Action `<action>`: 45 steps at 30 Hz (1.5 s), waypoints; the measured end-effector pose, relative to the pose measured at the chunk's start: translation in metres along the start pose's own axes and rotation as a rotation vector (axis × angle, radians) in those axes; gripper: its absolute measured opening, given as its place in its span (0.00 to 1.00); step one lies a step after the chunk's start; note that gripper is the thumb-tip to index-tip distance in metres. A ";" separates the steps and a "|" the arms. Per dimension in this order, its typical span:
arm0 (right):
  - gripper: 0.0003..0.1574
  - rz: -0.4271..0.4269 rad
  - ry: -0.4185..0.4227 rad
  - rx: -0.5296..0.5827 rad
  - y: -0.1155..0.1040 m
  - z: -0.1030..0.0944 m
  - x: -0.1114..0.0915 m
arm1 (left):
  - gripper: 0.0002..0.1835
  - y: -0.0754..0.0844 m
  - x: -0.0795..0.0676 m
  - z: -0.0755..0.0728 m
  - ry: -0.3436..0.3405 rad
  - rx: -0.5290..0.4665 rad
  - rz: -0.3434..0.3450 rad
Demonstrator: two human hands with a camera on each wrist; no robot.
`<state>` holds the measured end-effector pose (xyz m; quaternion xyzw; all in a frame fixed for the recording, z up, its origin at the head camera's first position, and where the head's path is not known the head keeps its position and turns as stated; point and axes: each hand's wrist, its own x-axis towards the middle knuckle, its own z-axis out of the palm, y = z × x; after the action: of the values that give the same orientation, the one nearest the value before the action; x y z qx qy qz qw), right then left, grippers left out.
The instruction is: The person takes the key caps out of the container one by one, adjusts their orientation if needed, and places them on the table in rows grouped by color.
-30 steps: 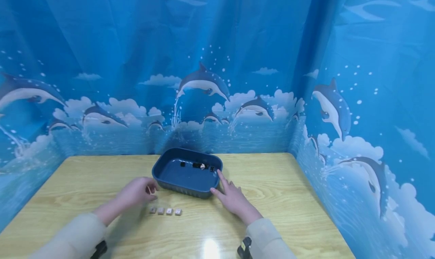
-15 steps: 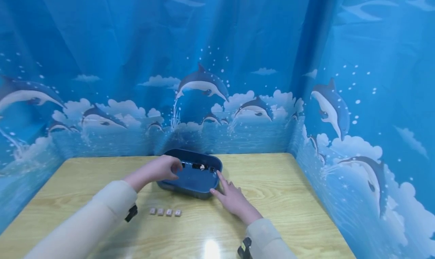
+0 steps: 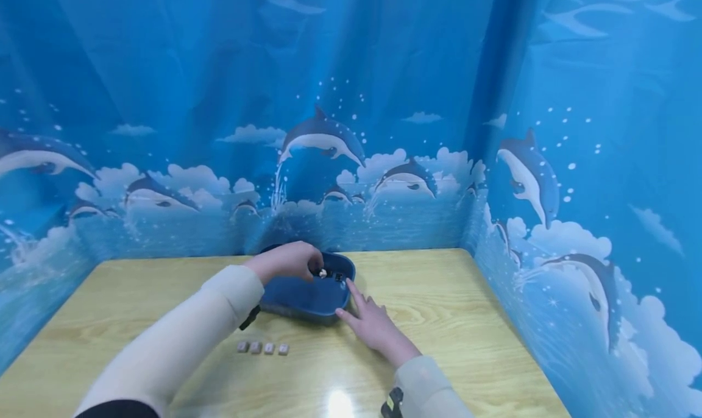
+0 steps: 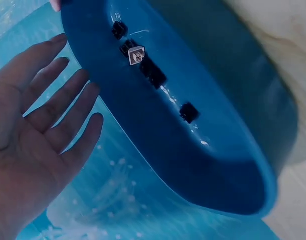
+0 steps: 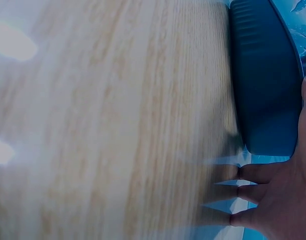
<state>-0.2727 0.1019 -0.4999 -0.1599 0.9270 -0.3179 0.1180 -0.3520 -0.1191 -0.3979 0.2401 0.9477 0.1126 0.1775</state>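
Observation:
A dark blue plastic bin sits toward the back of the table. Inside it lie several small black keycaps and one pale keycap with a dark mark, along one side. Over the bin reaches my left hand, covering part of its inside in the head view. The left wrist view shows that hand's fingers extended, with nothing in them. My right hand rests against the bin's right front corner, its fingers spread and straight. In front of the bin, several pale keycaps stand in a row.
The light wood-grain table spreads around the bin. A blue dolphin-print curtain closes off the back and the right side. A small black device is strapped at my right sleeve.
My left hand has moved from beside the keycap row, up and to the right, over the bin. The right hand keeps its place at the corner. The keycap row stays where it was.

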 end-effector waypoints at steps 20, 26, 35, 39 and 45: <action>0.47 0.000 -0.014 -0.009 0.004 -0.001 0.002 | 0.19 0.003 0.063 0.020 -0.277 0.185 -0.106; 0.46 -0.008 0.001 -0.009 0.005 0.000 0.003 | 0.17 0.002 0.070 0.020 -0.315 0.179 -0.106; 0.46 -0.020 0.011 -0.010 0.003 0.004 0.005 | 0.12 0.001 0.067 0.026 -0.321 0.196 -0.082; 0.46 -0.019 0.009 -0.017 0.002 0.003 0.005 | 0.10 -0.001 0.065 0.026 -0.294 0.188 -0.044; 0.46 -0.011 0.006 -0.020 0.004 0.000 0.005 | 0.05 -0.002 0.063 0.028 -0.222 0.185 -0.013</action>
<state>-0.2777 0.1026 -0.5031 -0.1653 0.9296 -0.3099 0.1118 -0.3933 -0.0864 -0.4418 0.2603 0.9302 -0.0037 0.2589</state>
